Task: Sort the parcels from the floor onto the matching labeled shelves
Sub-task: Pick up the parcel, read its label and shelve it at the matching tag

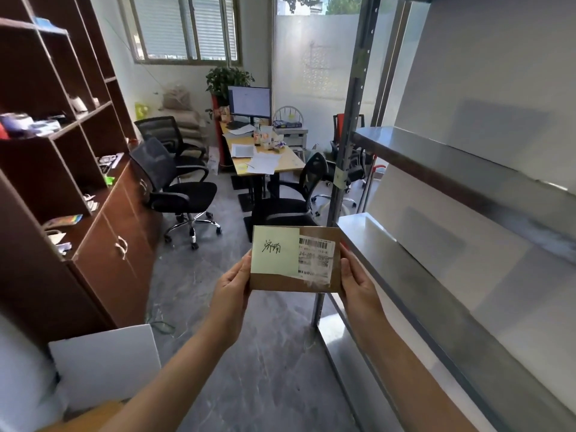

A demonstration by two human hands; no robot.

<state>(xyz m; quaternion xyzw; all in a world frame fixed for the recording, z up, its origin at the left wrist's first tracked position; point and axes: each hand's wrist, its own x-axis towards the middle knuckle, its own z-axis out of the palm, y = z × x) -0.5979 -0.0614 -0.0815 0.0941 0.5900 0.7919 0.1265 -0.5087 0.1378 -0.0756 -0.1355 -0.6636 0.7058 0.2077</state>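
One parcel [277, 282] is held up in the air between two hands, above the grey marbled floor [274, 363]. The left hand [232, 288] pinches its left short edge and the right hand [358, 282] its right short edge, thumbs on the front and fingers behind. The parcel is flat, rectangular brown cardboard and carries two papers: one pale green square note [274, 249] with black handwriting, and one white barcode label [316, 260], wrinkled and partly under the note.

Just right of the grip stands one metal rack [352, 120] with a perforated grey upright and at least three smooth, shiny shelves [405, 145], the middle one's corner almost at the right thumb. Two pale tags [339, 177] stick to the upright above the grip.

Beyond the grip are three black mesh swivel chairs [174, 188] around one light wooden desk [265, 160] strewn with papers, with one monitor [249, 102] at its far end. Left of the grip stands a dark brown wooden cabinet [103, 254]; below-left leans one flat white board [106, 360].
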